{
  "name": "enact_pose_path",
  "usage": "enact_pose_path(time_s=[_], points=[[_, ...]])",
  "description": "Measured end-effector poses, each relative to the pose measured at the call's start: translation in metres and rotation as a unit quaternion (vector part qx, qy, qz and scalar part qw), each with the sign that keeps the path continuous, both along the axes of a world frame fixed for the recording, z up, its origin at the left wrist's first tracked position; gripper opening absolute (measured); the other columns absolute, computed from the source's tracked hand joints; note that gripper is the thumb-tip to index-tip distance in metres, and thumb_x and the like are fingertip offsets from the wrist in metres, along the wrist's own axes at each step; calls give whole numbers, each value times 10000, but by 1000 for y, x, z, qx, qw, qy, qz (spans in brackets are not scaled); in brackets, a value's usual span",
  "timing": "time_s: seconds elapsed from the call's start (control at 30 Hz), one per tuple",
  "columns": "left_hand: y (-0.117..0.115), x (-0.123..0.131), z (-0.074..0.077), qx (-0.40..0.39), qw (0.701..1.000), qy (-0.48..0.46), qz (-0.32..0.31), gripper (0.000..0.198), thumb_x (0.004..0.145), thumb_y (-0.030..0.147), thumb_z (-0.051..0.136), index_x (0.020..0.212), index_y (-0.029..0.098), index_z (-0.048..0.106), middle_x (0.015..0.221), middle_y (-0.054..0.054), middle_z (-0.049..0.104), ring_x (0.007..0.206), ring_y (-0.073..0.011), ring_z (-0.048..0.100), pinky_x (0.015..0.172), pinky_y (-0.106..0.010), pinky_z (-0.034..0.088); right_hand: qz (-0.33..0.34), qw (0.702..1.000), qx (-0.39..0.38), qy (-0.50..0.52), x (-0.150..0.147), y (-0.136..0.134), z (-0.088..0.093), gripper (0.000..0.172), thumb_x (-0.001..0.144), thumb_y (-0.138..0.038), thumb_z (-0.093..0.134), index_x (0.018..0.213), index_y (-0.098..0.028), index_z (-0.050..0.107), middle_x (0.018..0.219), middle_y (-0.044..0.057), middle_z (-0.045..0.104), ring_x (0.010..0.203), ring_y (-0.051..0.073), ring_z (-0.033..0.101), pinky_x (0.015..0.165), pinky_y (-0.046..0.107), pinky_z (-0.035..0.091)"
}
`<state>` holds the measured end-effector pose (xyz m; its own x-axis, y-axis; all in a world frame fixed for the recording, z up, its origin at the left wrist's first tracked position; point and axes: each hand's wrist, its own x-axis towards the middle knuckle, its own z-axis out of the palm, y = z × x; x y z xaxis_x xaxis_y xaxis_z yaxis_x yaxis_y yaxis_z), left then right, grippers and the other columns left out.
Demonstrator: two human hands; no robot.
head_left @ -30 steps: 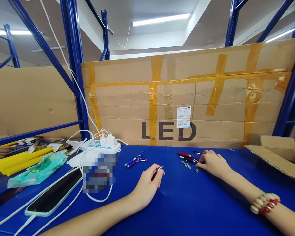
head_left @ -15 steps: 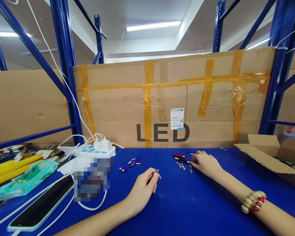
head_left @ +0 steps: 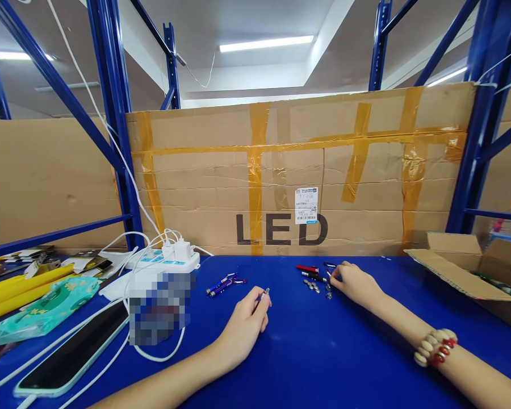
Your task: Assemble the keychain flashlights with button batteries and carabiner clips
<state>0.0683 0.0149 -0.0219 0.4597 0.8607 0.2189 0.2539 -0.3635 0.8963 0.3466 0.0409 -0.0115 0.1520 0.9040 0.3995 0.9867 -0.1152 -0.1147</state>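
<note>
My left hand [head_left: 244,324] is closed around a small dark pen-shaped piece with a silver tip [head_left: 266,291]; most of it is hidden by the fingers. To the right, my right hand [head_left: 355,284] rests low over the table with its fingertips pinched together beside a group of small parts. What lies between those fingertips is too small to make out. Near it are a red pen-like tube [head_left: 307,268], a black pen-like tube [head_left: 314,276] and small silver metal parts [head_left: 311,286]. Several blue and purple pen-like tubes [head_left: 222,286] lie beyond my left hand.
An open cardboard box [head_left: 464,275] stands at the right. At left are a white power strip [head_left: 166,261] with cables, a phone [head_left: 74,352], a teal packet [head_left: 46,307] and yellow tubes [head_left: 29,287]. A tall cardboard sheet [head_left: 221,182] closes the back.
My left hand has shifted slightly left with the piece, and less of the dark body shows. My right hand has drawn marginally closer to the small parts, fingertips still pinched.
</note>
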Motion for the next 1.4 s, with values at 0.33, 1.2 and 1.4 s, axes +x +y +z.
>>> enact_pose_path(time_s=[0.33, 1.2, 1.4], points=[[-4, 1, 3, -16, 1000, -17, 1, 336, 889, 517, 333, 727, 222, 319, 519, 92, 393, 463, -99, 312, 490, -237, 277, 299, 949, 70, 70, -80, -42, 17, 102, 796, -219, 521, 796, -215, 623, 826, 1, 701, 757, 132, 645, 724, 235, 483], [-5, 1, -3, 26, 994, -63, -89, 321, 908, 471, 393, 728, 223, 298, 538, 104, 321, 474, -85, 252, 468, -226, 233, 428, 895, 126, -4, -104, -60, 4, 311, 957, -227, 327, 1143, -192, 574, 898, 72, 653, 750, 165, 635, 627, 272, 531], [-6, 1, -1, 34, 995, -44, -88, 267, 918, 392, 389, 732, 221, 300, 553, 100, 334, 478, -85, 285, 469, -221, 251, 417, 903, 90, -49, -104, -58, 5, 285, 962, -269, 326, 1047, -188, 586, 845, 53, 623, 696, 159, 622, 601, 260, 522]])
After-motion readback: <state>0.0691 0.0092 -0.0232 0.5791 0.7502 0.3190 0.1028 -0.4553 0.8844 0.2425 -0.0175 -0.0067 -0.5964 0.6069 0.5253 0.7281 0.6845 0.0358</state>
